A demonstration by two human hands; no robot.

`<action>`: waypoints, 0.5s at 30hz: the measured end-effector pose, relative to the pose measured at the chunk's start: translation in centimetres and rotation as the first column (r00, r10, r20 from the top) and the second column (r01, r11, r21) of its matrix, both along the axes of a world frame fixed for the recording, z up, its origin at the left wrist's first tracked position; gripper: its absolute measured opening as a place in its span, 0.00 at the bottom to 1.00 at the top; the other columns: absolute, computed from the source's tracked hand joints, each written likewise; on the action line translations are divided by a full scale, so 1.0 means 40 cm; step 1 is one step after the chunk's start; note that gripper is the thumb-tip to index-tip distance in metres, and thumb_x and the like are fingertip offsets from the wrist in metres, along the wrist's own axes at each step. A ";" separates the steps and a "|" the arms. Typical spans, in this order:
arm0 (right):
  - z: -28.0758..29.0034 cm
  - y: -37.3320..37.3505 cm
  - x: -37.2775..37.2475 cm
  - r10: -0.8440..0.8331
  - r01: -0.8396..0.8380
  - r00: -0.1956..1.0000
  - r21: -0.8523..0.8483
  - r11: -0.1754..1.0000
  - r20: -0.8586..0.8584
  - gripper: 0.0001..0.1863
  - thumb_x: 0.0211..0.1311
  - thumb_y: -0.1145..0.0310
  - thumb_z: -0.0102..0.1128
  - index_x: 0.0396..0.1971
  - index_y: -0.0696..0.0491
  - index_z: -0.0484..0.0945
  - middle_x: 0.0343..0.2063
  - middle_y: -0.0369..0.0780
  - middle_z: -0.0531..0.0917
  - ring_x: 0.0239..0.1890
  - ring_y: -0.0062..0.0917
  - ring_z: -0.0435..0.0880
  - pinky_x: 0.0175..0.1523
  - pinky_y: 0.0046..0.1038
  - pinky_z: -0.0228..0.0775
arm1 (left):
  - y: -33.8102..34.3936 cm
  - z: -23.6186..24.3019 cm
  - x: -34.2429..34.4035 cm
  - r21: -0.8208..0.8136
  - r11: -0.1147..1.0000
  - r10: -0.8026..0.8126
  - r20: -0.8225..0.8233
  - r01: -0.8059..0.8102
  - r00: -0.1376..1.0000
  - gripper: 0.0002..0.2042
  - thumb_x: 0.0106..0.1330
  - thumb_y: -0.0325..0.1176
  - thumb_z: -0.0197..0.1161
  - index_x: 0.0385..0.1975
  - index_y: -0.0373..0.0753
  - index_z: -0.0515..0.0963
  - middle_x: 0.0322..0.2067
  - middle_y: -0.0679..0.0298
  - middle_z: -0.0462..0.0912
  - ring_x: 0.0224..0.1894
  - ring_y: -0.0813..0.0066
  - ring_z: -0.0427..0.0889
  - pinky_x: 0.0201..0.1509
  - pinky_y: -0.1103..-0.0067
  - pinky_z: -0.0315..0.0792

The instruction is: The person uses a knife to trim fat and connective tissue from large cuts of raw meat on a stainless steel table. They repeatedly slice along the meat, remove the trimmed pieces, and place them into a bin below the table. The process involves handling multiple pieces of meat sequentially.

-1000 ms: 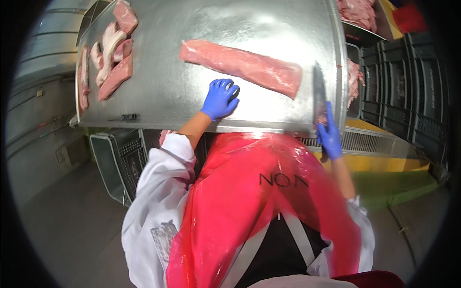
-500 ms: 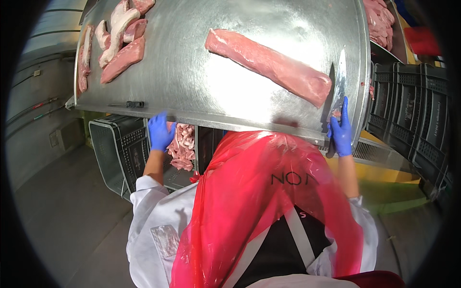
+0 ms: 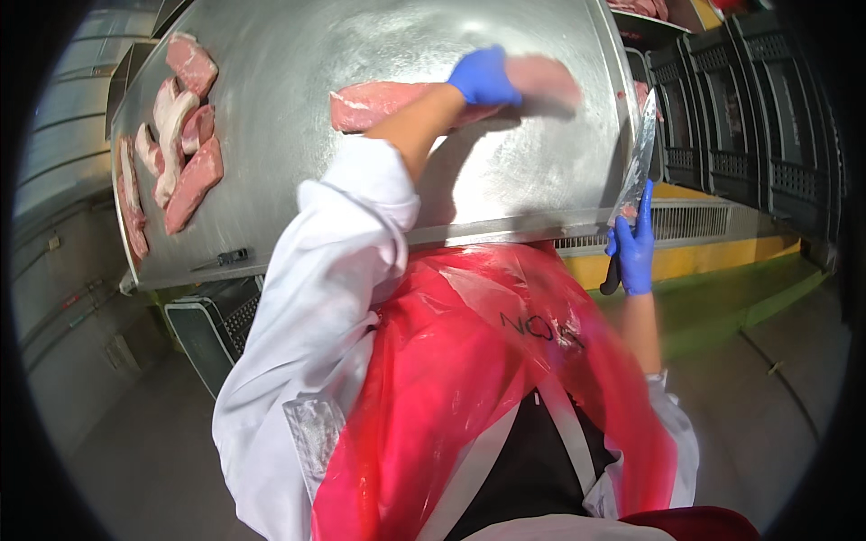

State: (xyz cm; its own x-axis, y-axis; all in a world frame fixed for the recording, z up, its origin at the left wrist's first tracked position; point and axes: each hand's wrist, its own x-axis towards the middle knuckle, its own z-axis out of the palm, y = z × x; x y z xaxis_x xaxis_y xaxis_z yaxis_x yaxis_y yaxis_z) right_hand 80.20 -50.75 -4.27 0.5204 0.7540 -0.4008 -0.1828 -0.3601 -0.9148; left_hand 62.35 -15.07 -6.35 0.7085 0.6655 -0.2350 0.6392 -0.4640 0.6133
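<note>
A long pink piece of meat lies crosswise on the steel table. My blue-gloved left hand is wrapped over it toward its blurred right end, and my forearm hides part of its middle. My gloved right hand holds a long knife with the blade pointing away from me along the table's right edge. Several smaller cuts of meat are grouped at the table's left side, and a small dark-handled tool lies by the near-left edge.
Dark plastic crates are stacked at the right, with a container of meat at the upper right. A grey crate stands below the table's left side. A yellow platform with grating runs at the lower right.
My left hand has moved from below the table's front edge up onto the long meat, whose right end has shifted away from me. My right hand still holds the knife.
</note>
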 end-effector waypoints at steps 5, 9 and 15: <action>-0.044 -0.073 0.057 -0.001 0.000 1.000 -0.032 0.999 -0.019 0.42 0.75 0.77 0.49 0.81 0.39 0.41 0.30 0.33 0.75 0.22 0.11 0.69 0.25 0.16 0.66 | 0.134 0.200 -0.109 -0.379 0.920 0.292 0.493 -0.100 0.819 0.25 0.57 0.40 0.72 0.51 0.30 0.78 0.40 0.59 0.83 0.41 0.71 0.83 0.47 0.74 0.78; -0.062 -0.050 0.103 -0.024 0.024 0.998 0.000 1.000 -0.059 0.42 0.75 0.78 0.49 0.81 0.39 0.40 0.26 0.31 0.73 0.20 0.11 0.67 0.25 0.16 0.65 | 0.136 0.352 -0.301 -0.657 0.740 0.529 0.701 0.144 0.478 0.14 0.61 0.31 0.65 0.44 0.31 0.80 0.40 0.56 0.85 0.44 0.62 0.87 0.53 0.68 0.81; -0.059 0.007 0.185 0.024 -0.019 0.995 0.049 0.999 -0.097 0.43 0.75 0.78 0.49 0.81 0.37 0.40 0.24 0.30 0.72 0.20 0.11 0.67 0.25 0.16 0.64 | -0.041 0.112 -0.576 -0.810 0.559 0.823 0.515 -0.179 0.238 0.36 0.59 0.27 0.63 0.71 0.34 0.62 0.66 0.53 0.72 0.70 0.56 0.70 0.77 0.61 0.62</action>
State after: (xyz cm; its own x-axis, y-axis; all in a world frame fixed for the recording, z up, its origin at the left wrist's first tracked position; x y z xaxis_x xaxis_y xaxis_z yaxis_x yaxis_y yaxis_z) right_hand 87.62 -50.47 -6.64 0.4639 0.7842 -0.4122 -0.2645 -0.3215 -0.9092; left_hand 39.32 -16.71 -1.85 0.2745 0.9313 -0.2396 -0.3502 0.3288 0.8771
